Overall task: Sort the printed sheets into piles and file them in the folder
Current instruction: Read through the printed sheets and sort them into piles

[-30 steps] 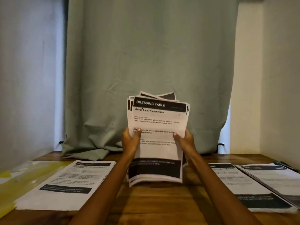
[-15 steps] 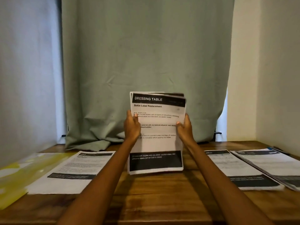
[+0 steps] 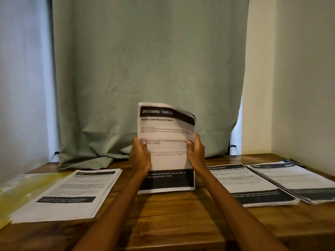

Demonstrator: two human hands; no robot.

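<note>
While both forearms reach out over the wooden tabletop, the left hand and right hand each grip a side edge of a stack of sheets, thumbs on the front page, headed "DRESSING TABLE". It stands upright, bottom edge on the wood, top right corner curling back. 1 pile lies left, beside a yellow folder; 2 more piles lie right. Pretty far back hangs a green curtain.
</note>
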